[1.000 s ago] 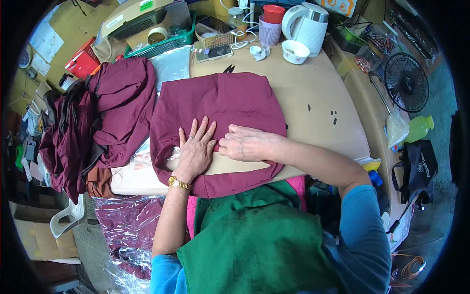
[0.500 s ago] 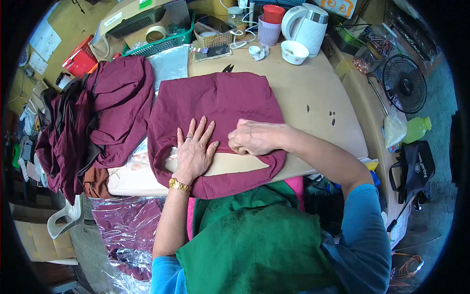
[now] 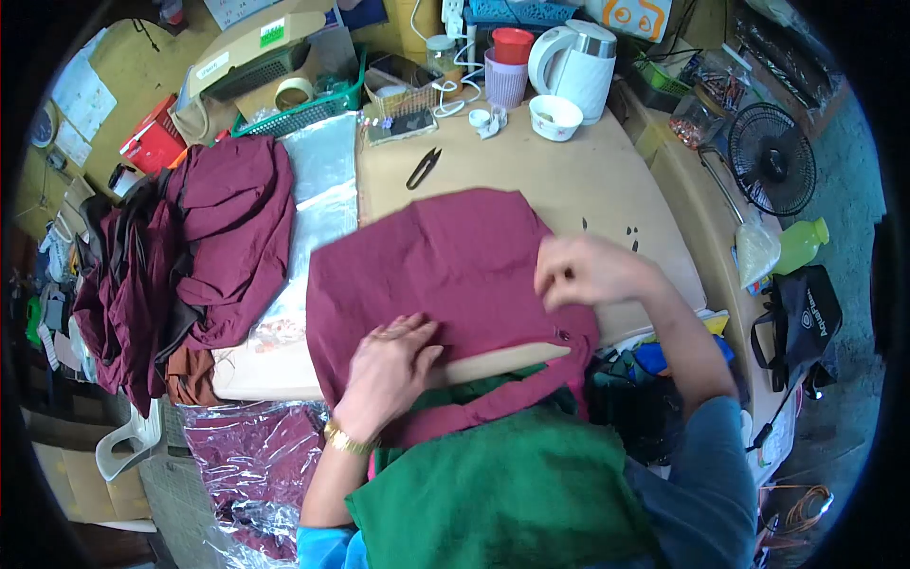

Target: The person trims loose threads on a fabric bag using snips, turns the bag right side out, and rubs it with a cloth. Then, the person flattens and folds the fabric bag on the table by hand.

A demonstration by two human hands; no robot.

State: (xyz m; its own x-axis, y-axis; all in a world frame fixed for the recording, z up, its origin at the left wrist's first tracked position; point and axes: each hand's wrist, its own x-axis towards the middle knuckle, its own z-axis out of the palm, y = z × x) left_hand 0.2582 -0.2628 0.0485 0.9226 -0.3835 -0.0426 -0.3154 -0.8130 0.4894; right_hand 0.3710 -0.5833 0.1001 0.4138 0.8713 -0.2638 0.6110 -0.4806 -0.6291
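A maroon cloth piece [image 3: 445,256], like a bag or garment with a long opening near me, lies over the table's front edge. Its near strip hangs across my lap. My left hand [image 3: 389,370] is at the left of the opening, fingers drawn together and gripping the cloth by its edge. My right hand [image 3: 597,270] hovers over the cloth's right side, fingers curled; anything inside them is hidden. Just below it, a small dark round spot [image 3: 564,335] marks the opening's right corner. Beyond the cloth lie black thread snips [image 3: 424,169].
More maroon garments [image 3: 232,228] are heaped on the left, beside clear plastic sheets [image 3: 322,161]. At the back stand a white kettle [image 3: 578,76], a bowl [image 3: 555,118], a purple cup [image 3: 505,81] and a green basket [image 3: 313,116]. A black fan [image 3: 773,161] is at the right.
The cloth has turned and slid towards me and to the right, uncovering the snips. My right hand has lifted off it and moved right. My left hand's spread fingers have drawn together.
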